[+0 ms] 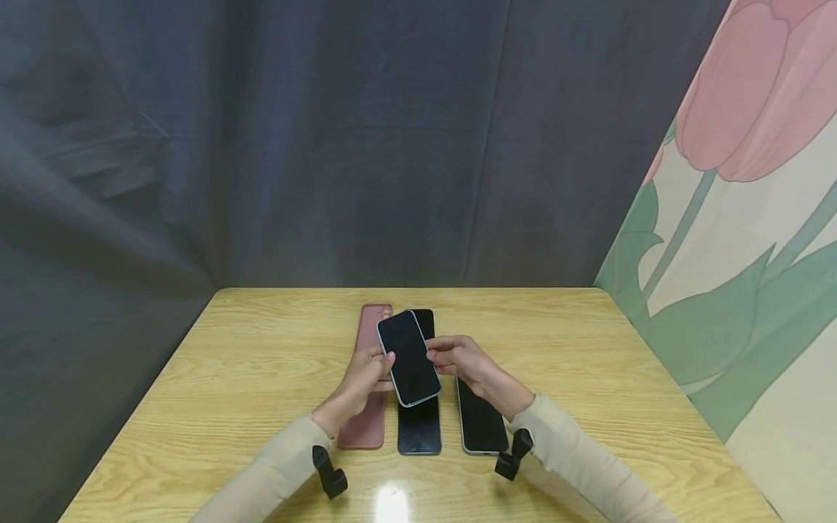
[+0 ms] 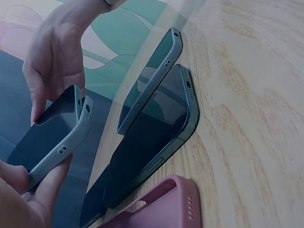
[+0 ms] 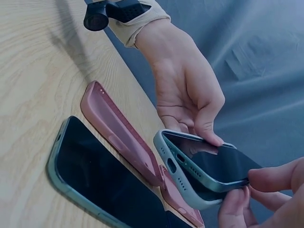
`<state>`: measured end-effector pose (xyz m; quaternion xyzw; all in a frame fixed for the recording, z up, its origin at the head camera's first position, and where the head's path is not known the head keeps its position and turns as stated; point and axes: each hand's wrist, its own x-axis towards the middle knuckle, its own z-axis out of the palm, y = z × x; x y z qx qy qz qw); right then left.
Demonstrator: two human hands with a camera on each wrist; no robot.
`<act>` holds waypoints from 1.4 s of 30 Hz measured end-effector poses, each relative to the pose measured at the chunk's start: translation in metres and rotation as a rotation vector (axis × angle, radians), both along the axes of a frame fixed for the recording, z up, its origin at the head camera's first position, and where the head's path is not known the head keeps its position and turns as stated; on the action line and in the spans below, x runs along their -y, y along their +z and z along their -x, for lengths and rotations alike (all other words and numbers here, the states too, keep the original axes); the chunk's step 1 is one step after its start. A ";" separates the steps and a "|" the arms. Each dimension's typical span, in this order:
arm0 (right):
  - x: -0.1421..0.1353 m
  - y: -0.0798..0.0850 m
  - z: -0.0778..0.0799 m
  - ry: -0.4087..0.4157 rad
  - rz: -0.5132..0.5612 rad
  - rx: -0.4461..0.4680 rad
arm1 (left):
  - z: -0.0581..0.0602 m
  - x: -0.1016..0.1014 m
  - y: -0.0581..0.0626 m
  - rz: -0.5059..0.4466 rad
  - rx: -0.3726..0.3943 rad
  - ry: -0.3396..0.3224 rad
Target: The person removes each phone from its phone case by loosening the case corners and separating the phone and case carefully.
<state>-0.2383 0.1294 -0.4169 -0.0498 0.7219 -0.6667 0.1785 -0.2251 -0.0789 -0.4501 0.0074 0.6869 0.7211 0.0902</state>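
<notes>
Pale blue-green, the soft-looking case (image 3: 184, 186) in your fingers surrounds part of a dark phone (image 1: 407, 356), which you hold raised above the table (image 1: 261, 363), screen upward and slightly turned. At the end with the charging port, the phone tilts out of the case, leaving a gap between them that both wrist views show.

Your left hand (image 1: 366, 372) grasps the pair along the left edge, thumb laid over the rim onto the glass and fingers underneath. Your right hand (image 1: 463, 359) pinches the opposite edge; seen from the right wrist, one fingertip meets the phone's corner while another bears on the case just below.

Beneath your fingers, between the two hands, a bare phone (image 1: 420, 436) lies on the wood, partly covered from above by the one you hold. Just beyond its far end is another dark flat object (image 1: 425, 321), mostly hidden. Under your right palm and wrist lies a cased phone (image 1: 482, 421) with a pale rim. Below your left fingers rests a pink case (image 1: 365, 430), hollow side up, and a second pink piece (image 3: 178, 195) shows past its far end. Ahead of your fingertips, past the table, hangs a dark curtain (image 1: 366, 145).
</notes>
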 end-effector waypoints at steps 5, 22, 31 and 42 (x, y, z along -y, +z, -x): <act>-0.003 0.000 0.001 0.018 0.000 -0.002 | -0.001 0.000 0.001 0.000 -0.006 0.028; -0.004 0.005 -0.002 0.051 -0.070 -0.105 | 0.001 0.003 -0.001 -0.018 0.003 0.029; -0.010 0.004 0.001 0.034 -0.063 -0.098 | 0.002 0.005 -0.003 -0.020 0.025 0.003; -0.033 0.004 0.012 -0.045 -0.079 -0.077 | 0.003 0.007 -0.002 0.018 0.054 0.049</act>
